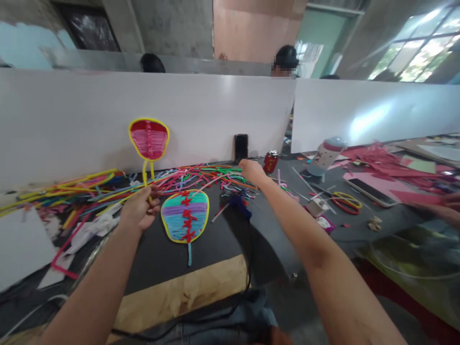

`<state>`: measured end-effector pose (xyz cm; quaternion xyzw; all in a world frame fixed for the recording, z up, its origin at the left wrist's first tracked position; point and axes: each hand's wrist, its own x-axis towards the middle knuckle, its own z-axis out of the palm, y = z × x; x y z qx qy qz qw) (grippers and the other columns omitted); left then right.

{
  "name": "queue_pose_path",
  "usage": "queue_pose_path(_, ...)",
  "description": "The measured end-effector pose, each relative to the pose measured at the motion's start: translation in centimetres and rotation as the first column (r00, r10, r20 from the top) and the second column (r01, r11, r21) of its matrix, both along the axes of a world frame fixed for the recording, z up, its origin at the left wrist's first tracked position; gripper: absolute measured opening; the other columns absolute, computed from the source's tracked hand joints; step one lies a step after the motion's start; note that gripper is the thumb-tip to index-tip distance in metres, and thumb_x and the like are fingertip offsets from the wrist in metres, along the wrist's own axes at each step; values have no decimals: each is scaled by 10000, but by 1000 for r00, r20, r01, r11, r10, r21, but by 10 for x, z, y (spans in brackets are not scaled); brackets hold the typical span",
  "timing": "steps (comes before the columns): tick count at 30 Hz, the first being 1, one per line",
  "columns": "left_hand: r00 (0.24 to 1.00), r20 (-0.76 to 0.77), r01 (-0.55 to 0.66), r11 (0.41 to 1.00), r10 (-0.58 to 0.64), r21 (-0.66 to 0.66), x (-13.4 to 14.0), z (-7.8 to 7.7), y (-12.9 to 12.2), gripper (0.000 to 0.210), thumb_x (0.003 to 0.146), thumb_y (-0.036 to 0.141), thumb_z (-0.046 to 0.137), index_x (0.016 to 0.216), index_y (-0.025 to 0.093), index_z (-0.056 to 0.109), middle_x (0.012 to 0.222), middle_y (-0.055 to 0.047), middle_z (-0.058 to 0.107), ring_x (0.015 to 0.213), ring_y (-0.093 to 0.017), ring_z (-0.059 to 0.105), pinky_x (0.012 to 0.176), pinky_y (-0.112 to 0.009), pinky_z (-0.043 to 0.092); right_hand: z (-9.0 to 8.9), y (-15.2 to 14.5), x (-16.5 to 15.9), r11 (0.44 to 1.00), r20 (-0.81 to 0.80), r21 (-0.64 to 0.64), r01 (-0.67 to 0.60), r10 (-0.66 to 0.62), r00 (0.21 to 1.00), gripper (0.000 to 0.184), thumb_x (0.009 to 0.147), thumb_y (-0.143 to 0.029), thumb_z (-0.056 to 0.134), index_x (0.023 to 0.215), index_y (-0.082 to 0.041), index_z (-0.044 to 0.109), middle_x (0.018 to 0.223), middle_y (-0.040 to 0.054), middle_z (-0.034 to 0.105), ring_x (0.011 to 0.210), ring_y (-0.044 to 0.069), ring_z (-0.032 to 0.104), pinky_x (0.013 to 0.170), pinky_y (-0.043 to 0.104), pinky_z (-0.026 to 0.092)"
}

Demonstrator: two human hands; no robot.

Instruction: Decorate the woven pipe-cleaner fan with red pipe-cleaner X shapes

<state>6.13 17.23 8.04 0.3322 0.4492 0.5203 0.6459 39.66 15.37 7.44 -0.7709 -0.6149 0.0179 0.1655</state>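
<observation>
My left hand (141, 208) is closed around the yellow stems of a pipe-cleaner fan (149, 140), held upright, with a yellow rim and red and pink filling. My right hand (252, 171) reaches to the far side of the table, its fingers pinched at the end of a pale pink pipe cleaner (215, 181) over a heap of loose pipe cleaners (179, 179). Between my hands a second fan (185, 216) lies flat, with teal, purple and blue rows, red crosses down its middle and a blue stem. A dark blue glue gun (240, 205) lies below my right hand.
A phone (241, 147) leans on the white partition (201, 110), beside a red can (270, 162). To the right are a lidded cup (325, 155), scissors (347, 202), another phone (372, 191) and a person's hand (449, 205). A wooden board (187, 287) runs along the near edge.
</observation>
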Motion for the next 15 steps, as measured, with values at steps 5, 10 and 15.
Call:
queue_pose_path(5,999,28,29,999,-30,43,3,-1,-22,149,846,155,466,784,128,599,526,14,558,296,-22,331,278,-106,218,4,-3,11,998,27,62,17,-19,999,421,871,-67,326,1260,-79,488,1084,185,652,947,254,605,800,333,427)
queue_pose_path(10,999,52,-6,990,-1,144,-3,-11,-40,86,780,226,574,777,142,593,530,15,574,317,-19,340,311,-106,230,-8,-5,-14,971,61,19,-239,237,970,422,816,-139,541,1236,-178,543,1293,108,537,1163,217,493,976,315,367)
queue_pose_path(15,991,90,-110,985,98,136,-13,-32,-46,135,739,275,624,780,153,581,519,24,579,317,-20,333,325,-115,217,-39,10,-68,924,78,-110,-366,375,924,401,836,-122,560,1222,-231,558,1213,80,600,1162,208,506,993,344,374)
